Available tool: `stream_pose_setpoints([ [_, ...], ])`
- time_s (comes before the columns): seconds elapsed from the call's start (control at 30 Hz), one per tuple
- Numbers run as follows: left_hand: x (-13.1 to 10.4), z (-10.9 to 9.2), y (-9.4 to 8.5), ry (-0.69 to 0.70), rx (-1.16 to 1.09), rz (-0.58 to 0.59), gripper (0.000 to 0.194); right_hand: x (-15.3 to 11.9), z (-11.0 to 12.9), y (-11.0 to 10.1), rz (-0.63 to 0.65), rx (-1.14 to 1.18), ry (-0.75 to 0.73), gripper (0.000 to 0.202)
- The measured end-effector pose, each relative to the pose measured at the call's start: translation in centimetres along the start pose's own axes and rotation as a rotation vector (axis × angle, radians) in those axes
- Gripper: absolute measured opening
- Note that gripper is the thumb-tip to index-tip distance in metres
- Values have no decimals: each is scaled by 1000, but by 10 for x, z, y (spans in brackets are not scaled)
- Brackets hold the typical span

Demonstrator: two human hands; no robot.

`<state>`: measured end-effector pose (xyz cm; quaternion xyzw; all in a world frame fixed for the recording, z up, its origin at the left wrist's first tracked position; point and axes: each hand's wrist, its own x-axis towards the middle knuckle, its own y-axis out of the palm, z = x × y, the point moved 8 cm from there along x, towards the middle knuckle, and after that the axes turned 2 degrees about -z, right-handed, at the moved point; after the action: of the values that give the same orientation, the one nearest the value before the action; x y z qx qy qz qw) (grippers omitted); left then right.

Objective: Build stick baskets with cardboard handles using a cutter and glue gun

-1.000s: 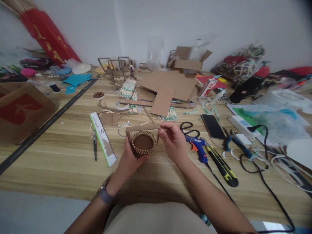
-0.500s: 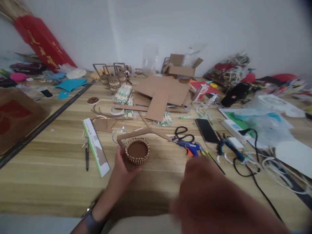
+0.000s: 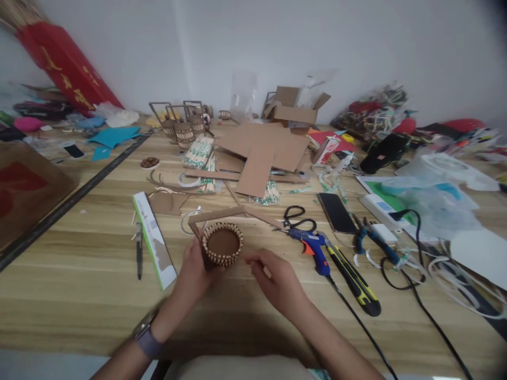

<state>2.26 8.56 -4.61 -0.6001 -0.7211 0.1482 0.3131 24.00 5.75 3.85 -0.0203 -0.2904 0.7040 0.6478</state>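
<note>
Cardboard strip (image 3: 222, 212): its free right end is near the glue gun (image 3: 315, 244); a snag there could bend it further.
Stick-walled basket (image 3: 223, 244): between my hands, left of the glue gun; a slack grip could let it tip.
My left hand (image 3: 194, 272): clamped on the basket's left side.
My right hand (image 3: 278, 277): half open, fingers loosely curled, just right of the basket, apart from it; I see nothing in it.

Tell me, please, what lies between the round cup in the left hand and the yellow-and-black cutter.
In the head view, the right hand comes first after the cup, then the blue glue gun, close beside the cutter.
</note>
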Motion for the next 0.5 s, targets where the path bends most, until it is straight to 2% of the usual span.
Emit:
stream_pose_setpoints([
  [0.1,7,3,2,18,19,53,93,17,-62,24,43,-14,215,31],
  [0.17,11,4,3,23,13,98,96,23,-82,35,85,59,268,41],
  [0.23,14,4,4,34,-13,129,99,28,-87,45,154,157,274,53],
  [0.33,19,3,5,66,-57,176,98,33,-81,55,215,247,260,62],
  [0.5,37,-1,10,138,-78,307,89,28,-74,55,182,357,271,52],
])
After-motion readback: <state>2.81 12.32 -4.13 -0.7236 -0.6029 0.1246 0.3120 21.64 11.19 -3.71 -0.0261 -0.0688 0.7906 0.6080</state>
